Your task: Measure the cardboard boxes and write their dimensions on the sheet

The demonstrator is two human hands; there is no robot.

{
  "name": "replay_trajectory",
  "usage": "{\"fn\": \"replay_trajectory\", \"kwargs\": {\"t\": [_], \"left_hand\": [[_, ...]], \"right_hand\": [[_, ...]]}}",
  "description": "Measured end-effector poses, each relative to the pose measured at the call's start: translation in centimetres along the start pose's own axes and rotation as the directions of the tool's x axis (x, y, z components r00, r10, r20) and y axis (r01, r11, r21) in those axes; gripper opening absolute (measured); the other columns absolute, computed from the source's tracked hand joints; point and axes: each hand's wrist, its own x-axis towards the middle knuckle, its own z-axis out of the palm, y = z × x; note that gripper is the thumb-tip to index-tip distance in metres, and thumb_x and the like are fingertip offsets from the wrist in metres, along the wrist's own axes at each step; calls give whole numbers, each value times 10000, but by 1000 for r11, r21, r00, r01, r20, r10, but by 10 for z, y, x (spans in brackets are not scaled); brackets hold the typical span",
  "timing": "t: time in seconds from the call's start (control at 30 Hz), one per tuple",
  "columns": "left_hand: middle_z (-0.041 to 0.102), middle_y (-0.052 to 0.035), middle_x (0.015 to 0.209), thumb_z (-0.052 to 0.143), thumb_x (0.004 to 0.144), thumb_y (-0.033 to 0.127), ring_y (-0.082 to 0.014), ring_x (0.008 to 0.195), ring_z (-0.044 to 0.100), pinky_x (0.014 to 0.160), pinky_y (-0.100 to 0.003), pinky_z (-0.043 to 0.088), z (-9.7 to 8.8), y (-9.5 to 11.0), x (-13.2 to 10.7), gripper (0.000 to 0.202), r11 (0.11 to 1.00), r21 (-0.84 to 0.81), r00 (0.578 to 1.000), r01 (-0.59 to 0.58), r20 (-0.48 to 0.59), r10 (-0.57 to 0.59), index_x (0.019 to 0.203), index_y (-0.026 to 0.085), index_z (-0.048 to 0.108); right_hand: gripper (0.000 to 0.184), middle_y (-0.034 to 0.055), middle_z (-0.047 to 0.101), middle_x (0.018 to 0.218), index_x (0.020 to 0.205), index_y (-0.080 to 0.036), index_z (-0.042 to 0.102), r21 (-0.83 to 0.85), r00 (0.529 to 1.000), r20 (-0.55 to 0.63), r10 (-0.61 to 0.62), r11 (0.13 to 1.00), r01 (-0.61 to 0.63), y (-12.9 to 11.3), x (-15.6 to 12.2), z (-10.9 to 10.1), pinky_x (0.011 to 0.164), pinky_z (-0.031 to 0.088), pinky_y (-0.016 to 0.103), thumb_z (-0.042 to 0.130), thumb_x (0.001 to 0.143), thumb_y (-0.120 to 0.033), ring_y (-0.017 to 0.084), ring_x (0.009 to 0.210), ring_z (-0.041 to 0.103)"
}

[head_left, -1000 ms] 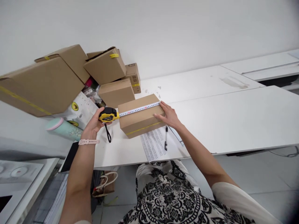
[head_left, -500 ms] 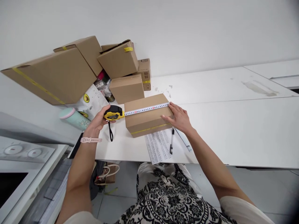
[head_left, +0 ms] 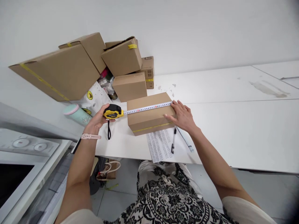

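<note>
A closed cardboard box [head_left: 149, 119] with a yellow tape band lies on the white table [head_left: 233, 124]. My left hand [head_left: 97, 121] grips the yellow and black tape measure case [head_left: 113, 112] just left of the box. Its white blade [head_left: 147, 108] runs across the box top to the right edge. My right hand [head_left: 182, 115] rests on the box's right end, fingers curled over the blade's tip and pinning it there.
A pile of cardboard boxes [head_left: 70, 68] leans against the wall at the left, with a mint bottle [head_left: 77, 114] and white packets below. A printed sheet [head_left: 160, 143] and a black pen [head_left: 173, 143] lie near the table's front edge. A bag [head_left: 106, 171] sits on the floor.
The view has shifted, sliding the scene slightly right in the frame. Both hands keep the same hold, with the tape stretched over the box.
</note>
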Motion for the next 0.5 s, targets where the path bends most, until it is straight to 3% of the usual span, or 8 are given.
{"fn": "replay_trajectory", "kwargs": {"t": [0.5], "left_hand": [[750, -87, 767, 696, 759, 482, -257, 673, 724, 531, -365, 614, -2, -3, 2, 363, 1000, -19, 1000, 10, 11, -9, 896, 146, 716]], "right_hand": [[753, 118, 429, 1615, 1483, -238, 467, 65, 1000, 6, 24, 998, -24, -2, 0, -1, 1190, 292, 599, 420, 927, -744, 348, 1477, 409]]}}
